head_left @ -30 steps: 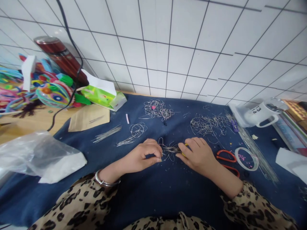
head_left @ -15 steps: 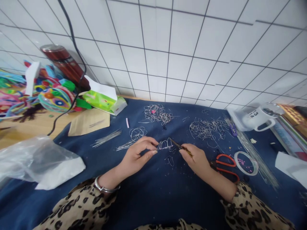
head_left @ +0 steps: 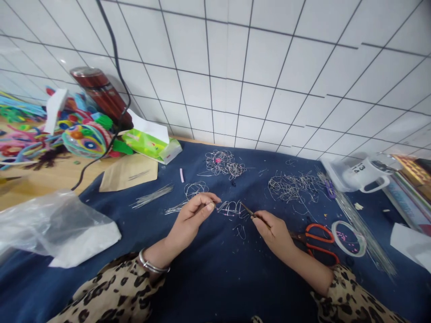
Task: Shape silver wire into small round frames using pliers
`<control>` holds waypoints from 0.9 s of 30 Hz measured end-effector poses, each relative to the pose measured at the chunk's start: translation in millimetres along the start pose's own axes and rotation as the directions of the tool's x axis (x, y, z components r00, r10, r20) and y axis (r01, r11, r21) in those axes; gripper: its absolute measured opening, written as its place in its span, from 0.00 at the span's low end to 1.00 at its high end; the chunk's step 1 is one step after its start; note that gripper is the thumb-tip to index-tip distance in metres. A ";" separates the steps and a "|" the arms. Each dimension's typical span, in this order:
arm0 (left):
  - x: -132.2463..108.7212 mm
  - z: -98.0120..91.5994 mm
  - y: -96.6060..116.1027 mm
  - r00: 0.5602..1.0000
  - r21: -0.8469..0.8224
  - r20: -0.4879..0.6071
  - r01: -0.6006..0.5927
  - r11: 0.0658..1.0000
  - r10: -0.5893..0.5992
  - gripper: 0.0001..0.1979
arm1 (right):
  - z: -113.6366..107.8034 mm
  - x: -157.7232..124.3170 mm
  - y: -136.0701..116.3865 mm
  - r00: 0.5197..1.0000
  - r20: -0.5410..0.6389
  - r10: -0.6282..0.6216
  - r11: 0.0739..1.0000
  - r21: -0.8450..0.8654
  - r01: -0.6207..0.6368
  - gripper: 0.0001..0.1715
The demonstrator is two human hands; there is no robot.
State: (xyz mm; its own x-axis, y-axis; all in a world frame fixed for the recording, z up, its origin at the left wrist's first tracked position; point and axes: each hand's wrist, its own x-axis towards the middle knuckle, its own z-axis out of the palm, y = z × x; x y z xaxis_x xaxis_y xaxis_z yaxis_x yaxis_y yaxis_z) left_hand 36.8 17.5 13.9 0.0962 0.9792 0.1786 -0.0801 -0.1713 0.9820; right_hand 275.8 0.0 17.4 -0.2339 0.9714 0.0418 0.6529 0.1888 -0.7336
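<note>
Between thumb and index finger, my left hand [head_left: 197, 213] pinches one end of a looped wire piece [head_left: 231, 208], silvery arches along a strand with small pinkish bits. My right hand [head_left: 274, 233] is closed around a pair of dark, slim tweezers [head_left: 248, 209]. Their tips point left and reach the right end of the wire loops; whether they grip a wire is too small to tell. Just below lies a loose curl of thin wire [head_left: 240, 232] on the dark blue cloth [head_left: 215, 278]. Behind my left hand is a coil of wire [head_left: 195, 189].
Tangled wire heaps [head_left: 224, 163] [head_left: 294, 185] lie behind. To the right are orange-handled scissors [head_left: 319, 240], a round dish [head_left: 348, 237] of pink bits, long wires [head_left: 367, 233] and a white mug [head_left: 368, 172]. A plastic bag [head_left: 63, 224] and straight wires [head_left: 152, 196] lie left.
The view has shifted slightly. The looped wire piece is turned, its arches showing more openly, and the tweezers' tips stay at its right end.
</note>
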 end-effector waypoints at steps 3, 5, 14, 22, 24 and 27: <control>-0.6 -0.1 0.4 0.999 -0.017 0.039 0.020 1.000 -0.019 0.04 | 0.8 -0.1 0.4 1.000 0.006 0.002 1.000 0.012 -0.002 0.15; -1.1 0.0 0.7 0.998 -0.024 0.054 0.031 0.999 -0.030 0.04 | 1.6 -0.4 1.6 1.000 0.006 -0.016 1.000 0.005 0.016 0.14; -1.4 0.6 -0.8 0.997 -0.038 0.059 0.048 0.998 -0.045 0.04 | 2.2 1.3 1.6 0.999 -0.016 -0.041 0.999 0.009 0.041 0.14; 3.7 0.6 -1.9 0.984 -0.034 0.085 0.157 0.987 -0.154 0.04 | 1.1 2.9 3.0 0.999 -0.027 -0.037 0.998 -0.045 0.036 0.14; 4.1 0.0 -2.9 0.981 -0.057 0.078 0.182 0.982 -0.177 0.04 | 1.2 3.5 5.2 0.999 -0.032 -0.039 0.996 -0.076 0.037 0.14; 4.4 -1.0 -2.6 0.980 -0.126 0.082 0.188 0.974 -0.179 0.04 | 1.1 4.8 8.1 0.999 -0.026 -0.028 0.995 -0.102 0.025 0.15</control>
State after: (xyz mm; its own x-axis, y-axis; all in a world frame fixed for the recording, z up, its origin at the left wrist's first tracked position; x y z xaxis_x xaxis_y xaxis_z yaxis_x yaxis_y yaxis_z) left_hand 36.4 22.3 12.1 0.1899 0.9818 0.0045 -0.1852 0.0313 0.9822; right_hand 279.3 6.0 10.9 -0.2331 0.9692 0.0798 0.7167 0.2267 -0.6595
